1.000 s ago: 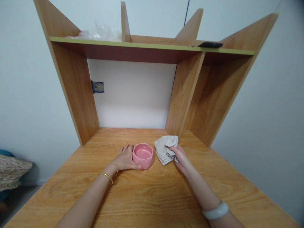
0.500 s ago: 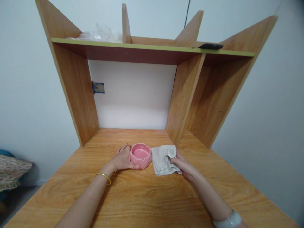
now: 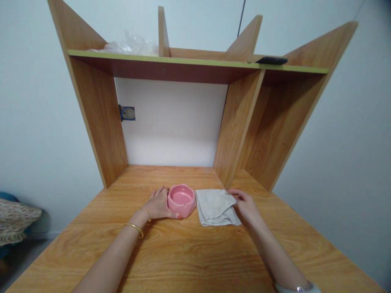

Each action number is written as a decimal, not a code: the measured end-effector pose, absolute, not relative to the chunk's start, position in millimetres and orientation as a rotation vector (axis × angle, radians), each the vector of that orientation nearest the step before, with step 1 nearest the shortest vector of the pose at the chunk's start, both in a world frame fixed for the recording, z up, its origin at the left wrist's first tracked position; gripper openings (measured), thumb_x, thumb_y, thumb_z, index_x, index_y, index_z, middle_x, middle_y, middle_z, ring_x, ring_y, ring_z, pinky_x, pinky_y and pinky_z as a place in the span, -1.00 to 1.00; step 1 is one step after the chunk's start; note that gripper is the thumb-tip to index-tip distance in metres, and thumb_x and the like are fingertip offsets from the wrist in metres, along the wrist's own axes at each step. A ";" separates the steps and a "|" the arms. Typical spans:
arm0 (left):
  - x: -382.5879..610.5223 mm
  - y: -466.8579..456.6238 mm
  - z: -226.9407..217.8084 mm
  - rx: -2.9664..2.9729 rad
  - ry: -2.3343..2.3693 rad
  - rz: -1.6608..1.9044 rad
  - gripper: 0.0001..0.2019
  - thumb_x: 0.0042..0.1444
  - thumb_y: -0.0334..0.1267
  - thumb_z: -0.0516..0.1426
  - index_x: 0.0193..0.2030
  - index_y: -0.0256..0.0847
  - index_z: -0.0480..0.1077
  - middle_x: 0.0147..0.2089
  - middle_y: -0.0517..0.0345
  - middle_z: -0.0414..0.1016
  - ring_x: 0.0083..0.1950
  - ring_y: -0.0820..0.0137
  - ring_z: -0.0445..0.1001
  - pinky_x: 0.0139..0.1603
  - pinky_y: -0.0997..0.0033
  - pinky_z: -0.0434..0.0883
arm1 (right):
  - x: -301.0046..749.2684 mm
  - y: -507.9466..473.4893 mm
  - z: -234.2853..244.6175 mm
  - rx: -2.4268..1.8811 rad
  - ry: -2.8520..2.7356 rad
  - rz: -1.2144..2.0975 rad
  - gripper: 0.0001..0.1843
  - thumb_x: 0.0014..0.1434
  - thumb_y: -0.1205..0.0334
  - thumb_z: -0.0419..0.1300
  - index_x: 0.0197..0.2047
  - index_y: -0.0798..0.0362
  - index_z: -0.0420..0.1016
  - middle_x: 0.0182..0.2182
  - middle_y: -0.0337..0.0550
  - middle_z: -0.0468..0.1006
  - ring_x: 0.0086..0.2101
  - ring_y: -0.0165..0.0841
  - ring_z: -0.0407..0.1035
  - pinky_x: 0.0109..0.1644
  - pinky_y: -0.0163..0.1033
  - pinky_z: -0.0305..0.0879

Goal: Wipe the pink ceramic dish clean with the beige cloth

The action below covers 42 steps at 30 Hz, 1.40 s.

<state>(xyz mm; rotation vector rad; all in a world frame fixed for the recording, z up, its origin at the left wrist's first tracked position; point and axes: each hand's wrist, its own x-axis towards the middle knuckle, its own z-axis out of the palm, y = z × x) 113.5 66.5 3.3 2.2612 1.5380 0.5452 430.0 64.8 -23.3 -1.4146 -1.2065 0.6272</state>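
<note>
A pink faceted ashtray [image 3: 182, 200] with notches in its rim stands upright on the wooden desk. Curved round its left side is my left hand [image 3: 159, 204], the thumb along the front and the fingers behind, gripping it. To the right of the ashtray, almost touching it, a pale grey cloth [image 3: 215, 205] lies folded and fairly flat. My right hand [image 3: 246, 205] pinches the cloth's upper right corner between thumb and fingers.
A wooden shelf unit [image 3: 195, 60] rises from the back of the desk [image 3: 189, 252]. On it lie crumpled clear plastic [image 3: 131, 44] and a flat black object [image 3: 271, 60]. An uncovered socket box [image 3: 127, 113] shows in the wall. Patterned fabric [image 3: 16, 219] is at far left.
The cloth, bunched up before, is now spread flatter and reaches further right. My right hand has moved right and up to its corner. My left hand and the ashtray have stayed in place.
</note>
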 end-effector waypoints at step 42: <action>123.0 56.7 10.5 1.894 1.138 0.805 0.08 -0.28 0.00 0.25 0.28 -0.34 -0.27 0.27 -0.23 -0.05 0.23 0.15 0.07 0.22 0.15 0.05 | 407.9 50.5 -20.8 -1.256 -1.404 0.629 -0.74 -0.22 0.32 -0.04 -0.45 0.10 0.42 -0.66 -0.28 0.37 -0.59 -0.42 0.24 -0.48 -0.34 0.12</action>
